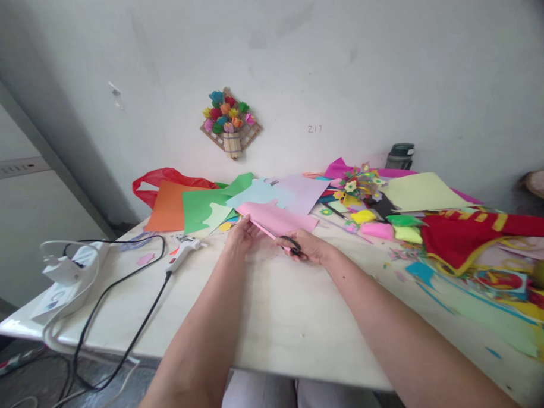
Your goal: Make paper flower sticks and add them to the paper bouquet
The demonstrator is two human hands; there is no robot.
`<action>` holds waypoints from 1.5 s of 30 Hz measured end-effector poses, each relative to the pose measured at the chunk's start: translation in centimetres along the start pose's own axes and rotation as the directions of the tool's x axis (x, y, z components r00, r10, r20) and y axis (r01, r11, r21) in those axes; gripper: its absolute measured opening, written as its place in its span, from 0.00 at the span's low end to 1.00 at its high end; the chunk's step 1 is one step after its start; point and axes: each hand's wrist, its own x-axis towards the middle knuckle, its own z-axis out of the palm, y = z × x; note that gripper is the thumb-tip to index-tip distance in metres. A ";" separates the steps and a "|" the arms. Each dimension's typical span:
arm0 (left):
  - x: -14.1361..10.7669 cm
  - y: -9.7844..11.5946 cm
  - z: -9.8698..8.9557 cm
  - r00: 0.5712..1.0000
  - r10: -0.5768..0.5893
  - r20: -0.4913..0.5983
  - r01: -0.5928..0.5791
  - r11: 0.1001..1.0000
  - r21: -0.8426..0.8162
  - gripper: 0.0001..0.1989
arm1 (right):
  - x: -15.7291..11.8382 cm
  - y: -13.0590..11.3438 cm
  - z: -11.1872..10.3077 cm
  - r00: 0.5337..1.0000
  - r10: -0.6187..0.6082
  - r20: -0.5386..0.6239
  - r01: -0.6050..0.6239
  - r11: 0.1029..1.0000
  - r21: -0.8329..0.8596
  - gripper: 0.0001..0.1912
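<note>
A sheet of pink paper (280, 218) is raised over the middle of the table, its left edge pinched by my left hand (241, 235). My right hand (307, 247) is closed round the black handles of a pair of scissors (292, 245). The blades point left along the near edge of the pink paper, toward my left fingers. Just behind lie light blue paper (254, 192), lilac paper (306, 190), green paper (200, 207) and orange paper (165, 206).
A white glue gun (184, 253) rests left of my hands, its black cord running to a power strip (68, 280). At the right are yellow paper (426, 191), clay packets (377, 231), a red cloth (458, 237) and paper scraps. A dark bottle (399, 156) stands by the wall.
</note>
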 end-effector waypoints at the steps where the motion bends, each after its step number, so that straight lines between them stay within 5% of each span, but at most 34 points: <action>1: 0.0 0.0 0.0 1.000 -0.003 0.004 0.003 1.000 0.003 0.03 | 0.0 0.0 0.0 1.000 -0.005 0.001 0.005 1.000 -0.001 0.18; 26: -0.3 -0.3 0.1 0.999 -0.021 0.033 0.020 0.999 0.050 0.03 | 0.2 -0.1 0.2 0.999 -0.022 -0.048 0.022 1.000 0.010 0.16; 45: 0.1 -0.4 -0.2 0.999 0.024 0.035 -0.026 0.998 0.059 0.03 | 0.1 0.4 -0.2 0.996 -0.091 0.025 0.092 0.995 -0.024 0.19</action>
